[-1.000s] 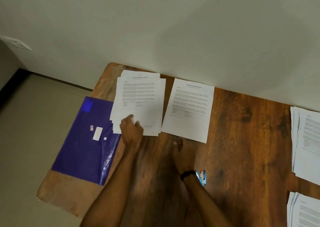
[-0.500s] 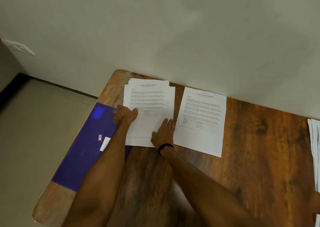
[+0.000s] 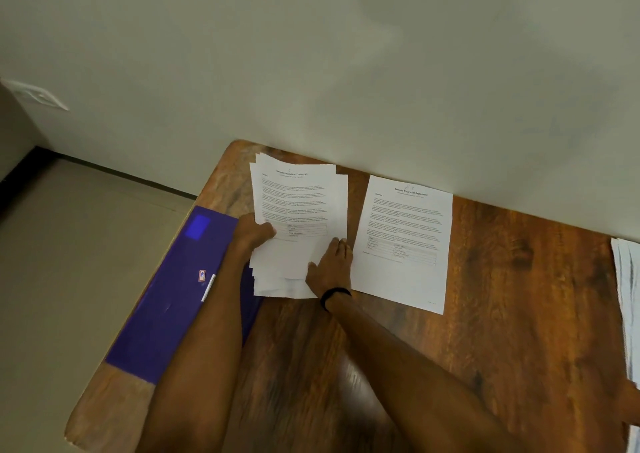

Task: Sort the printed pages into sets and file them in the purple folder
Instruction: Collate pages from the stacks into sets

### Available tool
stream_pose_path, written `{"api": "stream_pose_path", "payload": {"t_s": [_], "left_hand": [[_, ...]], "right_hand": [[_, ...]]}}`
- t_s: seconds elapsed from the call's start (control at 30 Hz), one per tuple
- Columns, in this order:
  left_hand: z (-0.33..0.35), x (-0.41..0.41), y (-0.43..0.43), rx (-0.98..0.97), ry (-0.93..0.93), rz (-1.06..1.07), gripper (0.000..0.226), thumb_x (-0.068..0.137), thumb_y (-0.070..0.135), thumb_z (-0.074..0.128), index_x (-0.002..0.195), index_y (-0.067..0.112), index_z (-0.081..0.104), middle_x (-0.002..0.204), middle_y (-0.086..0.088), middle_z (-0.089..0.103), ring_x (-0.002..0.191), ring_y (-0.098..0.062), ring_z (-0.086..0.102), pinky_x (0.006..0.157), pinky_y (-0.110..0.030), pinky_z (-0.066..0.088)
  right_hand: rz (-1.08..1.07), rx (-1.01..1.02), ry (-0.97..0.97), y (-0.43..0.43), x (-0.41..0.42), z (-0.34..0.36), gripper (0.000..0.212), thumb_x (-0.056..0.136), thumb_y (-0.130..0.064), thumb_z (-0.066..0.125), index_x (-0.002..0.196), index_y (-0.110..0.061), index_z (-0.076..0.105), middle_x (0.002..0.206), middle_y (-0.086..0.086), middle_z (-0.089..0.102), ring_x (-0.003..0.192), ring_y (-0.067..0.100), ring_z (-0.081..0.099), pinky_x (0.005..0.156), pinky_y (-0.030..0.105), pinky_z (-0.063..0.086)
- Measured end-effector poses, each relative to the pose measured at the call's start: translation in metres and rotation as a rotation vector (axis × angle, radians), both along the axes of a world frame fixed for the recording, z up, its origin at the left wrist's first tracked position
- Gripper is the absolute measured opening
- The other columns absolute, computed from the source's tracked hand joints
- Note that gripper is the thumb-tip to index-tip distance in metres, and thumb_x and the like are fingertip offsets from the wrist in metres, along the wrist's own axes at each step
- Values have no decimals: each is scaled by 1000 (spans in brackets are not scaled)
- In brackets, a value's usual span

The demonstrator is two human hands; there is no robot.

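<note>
Nearest the viewer, both forearms reach across the worktop [image 3: 502,314]. At the near left the purple folder [image 3: 173,297] lies flat along the worktop's edge, its right side tucked under the stack of printed pages [image 3: 301,207]. The left grip [image 3: 254,233] now clasps that stack's left edge, thumb on top, where half a second ago it merely lay on the sheets; the stack's near edges have fanned out more. The right grip [image 3: 330,265], released and flat, stays pressed on the stack's near right corner. Just right of it a single page [image 3: 403,241] lies unmoved, its far edge near the wall.
</note>
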State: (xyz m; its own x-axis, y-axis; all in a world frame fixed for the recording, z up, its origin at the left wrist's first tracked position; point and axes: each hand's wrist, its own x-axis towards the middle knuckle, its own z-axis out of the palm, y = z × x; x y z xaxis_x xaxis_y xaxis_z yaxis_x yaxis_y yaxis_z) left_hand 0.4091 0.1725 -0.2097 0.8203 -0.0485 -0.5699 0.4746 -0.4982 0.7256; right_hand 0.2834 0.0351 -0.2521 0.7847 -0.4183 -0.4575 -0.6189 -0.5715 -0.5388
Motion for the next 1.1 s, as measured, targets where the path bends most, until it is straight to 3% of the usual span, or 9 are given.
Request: {"api": "stream_pose_path", "payload": {"t_s": [0.1,0.2,0.27,0.33,0.43,0.53,0.63,0.87,1.1], "left_hand": [[11,-16,-4,96,-114,-35,29,88,-1,61,115,5,66,111,-7,66,110,-31,62,75,-27,48],[26,-44,-6,190,-269,-14,35,90,2,59,125,7,61,122,-10,65,113,-30,60,79,-29,44],[33,-65,-1,246,-346,36,35,90,7,59,126,10,60,124,-9,65,114,-31,61,80,-32,45],[41,-87,3,274,-366,109,34,93,11,61,126,11,59,123,-10,65,114,-32,61,85,-38,49],[60,-124,7,314,-405,168,32,95,12,62,127,9,56,124,-12,65,114,-35,62,91,-48,51],[78,-156,11,322,-486,172,29,97,9,60,125,6,56,122,-14,66,111,-36,63,86,-44,50],[90,-180,16,289,-527,182,28,96,9,61,123,7,57,120,-13,66,109,-34,63,83,-40,48],[111,-230,22,194,-456,230,41,95,12,65,134,12,55,127,-10,65,119,-29,59,97,-48,50],[133,-289,30,66,-377,256,44,92,7,66,135,13,57,125,-2,63,120,-23,57,103,-46,47]], "right_hand": [[-31,58,-23,-3,-3,5,79,99,-25,55,157,-2,7,166,16,8,153,30,7,125,36,7],[-135,45,-124,-14,-21,19,69,98,-26,57,154,-4,23,156,18,31,145,34,27,122,40,22],[-252,-25,-147,-24,-52,28,63,97,-31,59,151,-9,34,155,16,36,144,32,30,120,44,28],[-383,-168,-99,-36,-98,33,60,93,-41,61,144,-15,45,152,14,41,141,31,35,116,47,34],[-392,-412,179,-48,-175,41,62,85,-58,59,129,-16,48,134,18,52,121,35,50,103,48,44],[-441,-319,422,-52,-240,46,62,88,-44,64,134,-13,36,132,21,45,117,37,50,93,47,48],[-450,-243,350,-63,-268,39,43,97,-25,54,136,-13,40,129,21,51,111,36,58,93,44,51],[-363,-77,33,-96,-179,42,34,95,-12,63,128,-9,56,125,13,58,108,27,62,95,32,50],[-223,-68,-27,-149,-54,19,38,96,-15,63,131,-5,52,127,19,51,115,30,57,96,35,51]]}}
